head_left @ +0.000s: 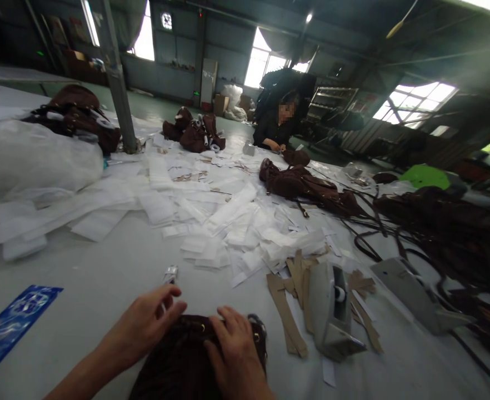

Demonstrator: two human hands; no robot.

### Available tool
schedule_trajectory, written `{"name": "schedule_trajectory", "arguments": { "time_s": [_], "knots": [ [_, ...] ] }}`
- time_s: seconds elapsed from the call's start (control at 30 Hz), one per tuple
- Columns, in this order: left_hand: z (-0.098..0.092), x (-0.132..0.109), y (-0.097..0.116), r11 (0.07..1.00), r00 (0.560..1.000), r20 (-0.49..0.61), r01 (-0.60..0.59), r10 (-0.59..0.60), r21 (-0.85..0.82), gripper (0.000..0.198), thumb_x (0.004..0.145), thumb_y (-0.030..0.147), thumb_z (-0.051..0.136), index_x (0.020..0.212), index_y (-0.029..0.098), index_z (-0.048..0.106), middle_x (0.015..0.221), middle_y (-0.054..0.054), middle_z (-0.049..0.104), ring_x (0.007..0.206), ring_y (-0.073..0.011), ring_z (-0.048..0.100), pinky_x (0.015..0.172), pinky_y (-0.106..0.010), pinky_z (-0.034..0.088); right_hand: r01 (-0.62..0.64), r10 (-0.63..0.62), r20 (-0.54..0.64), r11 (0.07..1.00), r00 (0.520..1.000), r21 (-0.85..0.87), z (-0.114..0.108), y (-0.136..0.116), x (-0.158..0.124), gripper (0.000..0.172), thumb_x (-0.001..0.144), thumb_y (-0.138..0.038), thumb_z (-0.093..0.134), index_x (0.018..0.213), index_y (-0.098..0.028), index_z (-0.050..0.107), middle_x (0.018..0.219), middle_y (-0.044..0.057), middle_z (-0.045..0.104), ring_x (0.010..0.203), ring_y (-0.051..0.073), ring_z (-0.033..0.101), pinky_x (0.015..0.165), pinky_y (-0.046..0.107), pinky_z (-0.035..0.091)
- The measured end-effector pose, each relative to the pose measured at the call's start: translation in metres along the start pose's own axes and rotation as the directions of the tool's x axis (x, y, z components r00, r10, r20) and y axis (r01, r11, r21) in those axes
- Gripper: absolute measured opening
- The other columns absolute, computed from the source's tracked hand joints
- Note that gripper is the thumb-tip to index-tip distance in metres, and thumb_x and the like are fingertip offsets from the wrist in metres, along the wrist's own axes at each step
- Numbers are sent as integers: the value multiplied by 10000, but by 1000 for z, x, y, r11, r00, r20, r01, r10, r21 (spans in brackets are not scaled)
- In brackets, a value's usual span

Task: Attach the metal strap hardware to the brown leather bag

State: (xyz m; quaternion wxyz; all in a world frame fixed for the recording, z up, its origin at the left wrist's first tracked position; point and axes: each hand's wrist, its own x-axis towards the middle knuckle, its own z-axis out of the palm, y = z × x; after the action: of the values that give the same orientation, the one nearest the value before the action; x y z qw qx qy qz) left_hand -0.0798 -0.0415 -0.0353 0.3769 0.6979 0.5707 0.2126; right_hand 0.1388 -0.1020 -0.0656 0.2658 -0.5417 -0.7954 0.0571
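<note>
A dark brown bag point(182, 355) with gold-coloured metal rings lies at the near edge of the table, partly covered by my hands. My right hand point(236, 347) rests on top of it, fingers spread over the upper edge. Beside the bag's upper left corner is my left hand point(151, 314), its fingers loosely bent and apart with nothing visible between them. Just beyond my left fingertips sits a small shiny silvery item point(170, 274), too blurred to name.
White sheets point(245, 233) spread across the middle. A grey tape dispenser point(332, 311) stands on brown strips point(284, 311) at right; another grey dispenser point(415, 294) is farther right. Brown bags point(307, 186) lie beyond. A blue packet point(15, 322) is at left. A person point(276, 128) works opposite.
</note>
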Motion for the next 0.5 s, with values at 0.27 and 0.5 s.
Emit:
{"name": "schedule_trajectory", "arguments": {
  "time_s": [0.27, 0.5],
  "knots": [
    [55, -14, -12, 993, 959, 283, 36, -3, -110, 230, 862, 351, 485, 766, 183, 608, 730, -21, 664, 691, -181, 608, 635, -261, 425, 138, -142, -412, 990, 900, -41, 56, -12, -59, 222, 909, -271, 418, 842, -240, 627, 790, 9, 709, 728, 161, 641, 923, 341, 437],
    [40, -46, 17, 434, 724, 690, 619, 8, -655, 375, 707, 481, 729, 761, 143, 578, 553, 27, 539, 370, -30, 321, 354, -163, 196, 115, -147, -377, 988, 914, -106, 47, 8, -95, 277, 821, -85, 489, 1003, -239, 631, 883, 14, 749, 872, 185, 693, 936, 383, 483]
  ]
}}
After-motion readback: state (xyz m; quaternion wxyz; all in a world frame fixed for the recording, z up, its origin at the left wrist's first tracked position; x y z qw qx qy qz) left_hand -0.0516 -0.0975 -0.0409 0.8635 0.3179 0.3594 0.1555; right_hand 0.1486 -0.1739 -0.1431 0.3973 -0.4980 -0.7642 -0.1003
